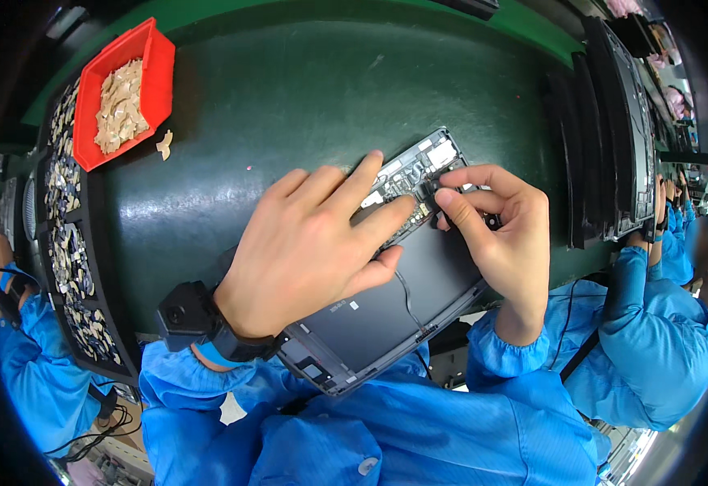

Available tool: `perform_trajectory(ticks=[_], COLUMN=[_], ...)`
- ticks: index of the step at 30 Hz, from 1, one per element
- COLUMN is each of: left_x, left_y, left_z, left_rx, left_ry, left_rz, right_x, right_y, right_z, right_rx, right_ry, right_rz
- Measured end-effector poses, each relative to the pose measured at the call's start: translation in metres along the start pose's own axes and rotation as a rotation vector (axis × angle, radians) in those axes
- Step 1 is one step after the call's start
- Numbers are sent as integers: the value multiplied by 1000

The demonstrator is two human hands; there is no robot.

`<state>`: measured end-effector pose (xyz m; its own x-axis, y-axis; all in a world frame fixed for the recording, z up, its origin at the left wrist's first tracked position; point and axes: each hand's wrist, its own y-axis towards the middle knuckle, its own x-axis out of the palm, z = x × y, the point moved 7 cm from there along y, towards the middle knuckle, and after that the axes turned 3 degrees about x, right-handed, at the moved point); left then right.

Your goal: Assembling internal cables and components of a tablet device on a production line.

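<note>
In front of me lies an opened, flat dark device, like a laptop base, set at a slant. A circuit board runs along its far edge, and a thin cable crosses the dark panel. My left hand rests spread over the left part, index and middle fingers stretched along the board. At the board's right part, my right hand pinches thumb and forefinger together over a small black part. That part is mostly covered by the fingertips, so its kind cannot be made out.
A red bin of tan paper-like pieces stands at the far left, one loose piece beside it. Black compartment trays of small parts line the left edge. Dark panels stand upright at right. People in blue work on both sides.
</note>
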<state>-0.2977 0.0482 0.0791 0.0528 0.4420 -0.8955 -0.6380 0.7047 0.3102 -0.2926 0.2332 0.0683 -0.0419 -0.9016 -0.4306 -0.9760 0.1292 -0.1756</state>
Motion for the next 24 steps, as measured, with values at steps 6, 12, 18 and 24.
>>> perform_trajectory(ticks=[6,12,18,24], left_x=[-3,-2,-2,-2], left_y=[-6,-6,-7,-8], left_z=[-1,0,0,0], left_rx=[-5,-15,-19,-21], left_ry=[-25,-36,-44,-46], left_rz=[66,62,64,67], right_x=[5,6,8,6], right_y=[4,4,5,7], right_z=[-1,1,1,4], right_rx=[-24,-36,-29,-4], right_ry=[-49,-63,-110,-78], right_rz=[-37,-11,-34,-57])
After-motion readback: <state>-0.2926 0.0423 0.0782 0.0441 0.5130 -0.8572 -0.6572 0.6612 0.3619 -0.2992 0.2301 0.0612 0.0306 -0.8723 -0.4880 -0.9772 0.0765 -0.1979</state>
